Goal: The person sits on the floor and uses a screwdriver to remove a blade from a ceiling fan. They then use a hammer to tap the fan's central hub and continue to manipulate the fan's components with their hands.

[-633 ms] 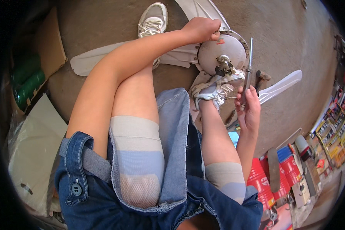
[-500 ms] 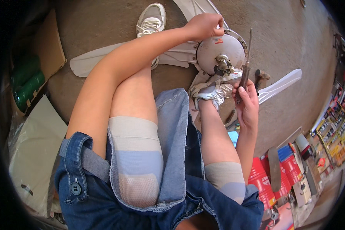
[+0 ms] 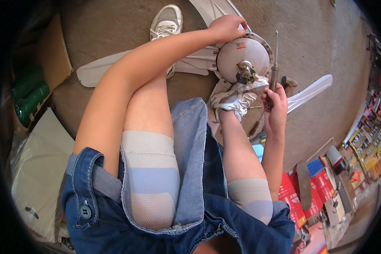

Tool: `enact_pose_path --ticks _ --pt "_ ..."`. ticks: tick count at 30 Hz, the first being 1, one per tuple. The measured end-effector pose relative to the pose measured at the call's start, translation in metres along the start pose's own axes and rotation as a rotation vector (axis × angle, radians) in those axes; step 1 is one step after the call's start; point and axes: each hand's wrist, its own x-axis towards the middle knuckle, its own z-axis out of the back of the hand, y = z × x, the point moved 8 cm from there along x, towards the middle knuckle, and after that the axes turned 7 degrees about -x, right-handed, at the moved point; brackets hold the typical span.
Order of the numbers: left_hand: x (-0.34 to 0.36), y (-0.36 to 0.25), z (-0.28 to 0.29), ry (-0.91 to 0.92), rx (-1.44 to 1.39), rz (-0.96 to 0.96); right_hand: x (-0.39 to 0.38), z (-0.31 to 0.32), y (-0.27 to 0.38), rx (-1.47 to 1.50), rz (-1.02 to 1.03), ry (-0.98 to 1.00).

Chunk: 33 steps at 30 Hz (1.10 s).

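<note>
A ceiling fan motor (image 3: 238, 57), round and whitish with a small red label, lies on the floor by my shoes, its shaft pointing toward me. White fan blades (image 3: 194, 59) fan out from its rim. My left hand (image 3: 227, 28) reaches across to the motor's far rim, beside the root of the far blade. Its thumb and forefinger are pinched at a rim hole; whatever they hold is too small to make out. To the right of the motor, my right hand (image 3: 277, 108) grips a screwdriver (image 3: 274, 76) by its brown handle, the shank pointing up and away from me.
A hammer (image 3: 289, 81) and several hand tools (image 3: 255, 129) lie on the floor beside my right leg. Red containers (image 3: 293, 197) and packaged goods stand at the lower right. An open cardboard box (image 3: 57, 55) with green rolls is at the left.
My right hand has shifted slightly right with the screwdriver, which now stands more upright. My left hand stays at the motor's rim, its fingertips slightly rearranged and its forefinger more extended.
</note>
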Motion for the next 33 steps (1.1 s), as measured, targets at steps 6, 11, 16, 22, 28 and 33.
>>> enact_pose_path --ticks 6,11,16,22,28,33 --pt "-0.001 -0.011 -0.011 -0.042 0.205 0.023 0.002 -0.001 -0.001 -0.016 0.001 -0.014" --pt "-0.006 -0.016 -0.007 -0.114 0.237 -0.020 0.006 0.002 -0.006 -0.041 0.036 -0.005" --pt "-0.004 -0.013 -0.010 -0.120 0.225 -0.023 0.007 0.004 -0.009 -0.059 0.016 -0.023" --pt "-0.002 -0.008 -0.010 -0.120 0.177 0.039 0.007 0.003 -0.009 -0.067 0.016 -0.039" --pt "-0.005 -0.009 -0.007 -0.133 0.174 0.049 0.010 -0.002 -0.007 -0.061 0.025 -0.024" --pt "0.007 0.005 0.006 -0.052 -0.406 0.082 0.020 -0.003 -0.011 -0.048 0.039 0.070"
